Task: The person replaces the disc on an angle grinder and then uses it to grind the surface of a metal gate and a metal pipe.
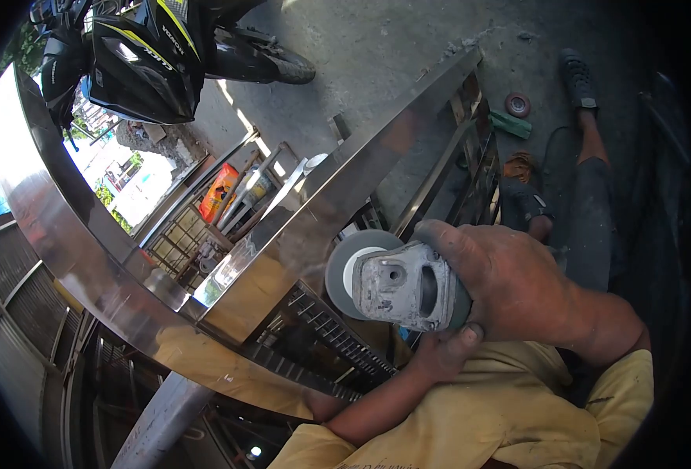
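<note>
An angle grinder [396, 288] with a worn grey gear head is in the middle of the head view. Its round grey disc [337, 273], pale at the centre, is beside a polished metal frame [345, 187]; whether they touch I cannot tell. My right hand [502, 270] wraps round the grinder's body from above, with its thumb along the head. From below, my left hand [448, 352] grips the body, its thumb up against the side and its other fingers hidden. A wide, curved, mirror-like metal band [87, 273] joins the frame at the left.
A black motorcycle [146, 62] stands at the upper left. On the concrete floor lie a round reddish disc [517, 105] and a green block [511, 123], near my sandalled foot [578, 78]. An orange packet [218, 193] sits among metal parts behind the frame. A grey pipe [161, 422] is below the band.
</note>
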`<state>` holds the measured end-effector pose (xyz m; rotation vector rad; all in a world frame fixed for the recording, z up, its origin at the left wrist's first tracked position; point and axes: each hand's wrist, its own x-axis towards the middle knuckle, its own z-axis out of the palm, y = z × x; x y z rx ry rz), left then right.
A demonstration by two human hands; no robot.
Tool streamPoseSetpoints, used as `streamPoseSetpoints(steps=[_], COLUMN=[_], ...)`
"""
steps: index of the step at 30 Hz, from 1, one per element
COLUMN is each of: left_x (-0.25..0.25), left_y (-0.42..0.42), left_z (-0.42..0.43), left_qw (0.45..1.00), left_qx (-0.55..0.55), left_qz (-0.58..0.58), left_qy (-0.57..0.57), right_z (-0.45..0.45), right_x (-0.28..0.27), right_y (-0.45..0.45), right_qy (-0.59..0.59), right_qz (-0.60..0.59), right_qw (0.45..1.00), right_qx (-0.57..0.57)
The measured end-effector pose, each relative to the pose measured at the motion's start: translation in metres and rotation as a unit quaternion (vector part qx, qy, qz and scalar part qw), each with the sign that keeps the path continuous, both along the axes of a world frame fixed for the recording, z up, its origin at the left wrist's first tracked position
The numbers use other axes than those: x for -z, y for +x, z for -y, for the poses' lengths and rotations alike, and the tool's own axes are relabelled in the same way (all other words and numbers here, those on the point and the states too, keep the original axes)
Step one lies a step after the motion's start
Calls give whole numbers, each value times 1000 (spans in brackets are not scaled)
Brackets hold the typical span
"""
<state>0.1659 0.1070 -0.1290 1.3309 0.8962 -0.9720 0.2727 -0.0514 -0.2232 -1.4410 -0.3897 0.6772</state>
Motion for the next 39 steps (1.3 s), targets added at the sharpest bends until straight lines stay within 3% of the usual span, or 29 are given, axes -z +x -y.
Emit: streamPoseSetpoints(steps=[6,12,21,27,30,35,39], left_x=[-10,6,-9,6,5,-5,-4], left_y=[27,6,15,5,10,17,24], left_z=[-9,-1,-13,-3,-1,-10,-6], left_qw=[998,1000,998,1000,999,993,996], left_qx=[29,21,33,18,18,33,56], left_qz=[57,9,60,17,49,109,68], left_qy=[-15,-8,-14,-4,7,2,15], right_z=[-3,-1,-11,-5,-7,-11,-9], right_x=[-18,-2,-21,-2,0,-11,-2], right_y=[23,0,22,-1,-1,17,7], right_qy=[51,-7,61,8,21,71,51], right_qz=[94,27,123,32,18,63,43], right_qw=[994,999,988,997,997,994,996], right_qx=[28,26,65,69,69,58,57])
